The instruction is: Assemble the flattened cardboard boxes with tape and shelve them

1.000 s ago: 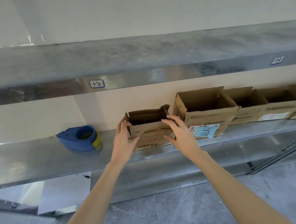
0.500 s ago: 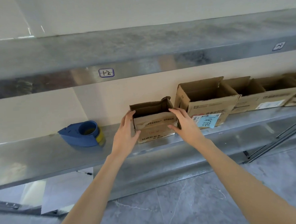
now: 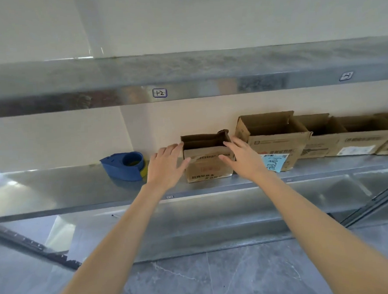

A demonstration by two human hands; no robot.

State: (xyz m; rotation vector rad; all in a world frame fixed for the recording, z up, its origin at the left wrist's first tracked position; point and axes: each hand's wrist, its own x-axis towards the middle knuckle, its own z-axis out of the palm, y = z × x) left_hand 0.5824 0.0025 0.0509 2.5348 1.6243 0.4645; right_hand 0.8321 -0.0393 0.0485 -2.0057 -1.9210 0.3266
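Note:
A small open-topped cardboard box (image 3: 206, 166) stands upright on the steel shelf (image 3: 66, 188). My left hand (image 3: 165, 165) lies against its left side, fingers straight and thumb touching the front face. My right hand (image 3: 242, 158) lies against its right side in the same way, fingers stretched along the upper edge. Just right of it stands a larger open box (image 3: 276, 139) with a blue note on its front, and then a row of more open boxes (image 3: 356, 141). A blue tape dispenser (image 3: 125, 165) sits on the shelf left of my left hand.
An upper steel shelf (image 3: 184, 72) with small label stickers runs overhead. A lower shelf level (image 3: 215, 216) lies beneath, and grey floor tiles (image 3: 196, 280) below that. A dark rail (image 3: 31, 245) slants at the lower left.
The small box has been slid a little right toward the larger box, both hands staying flat on its sides. My view shifted, so the shelf contents sit further right in frame.

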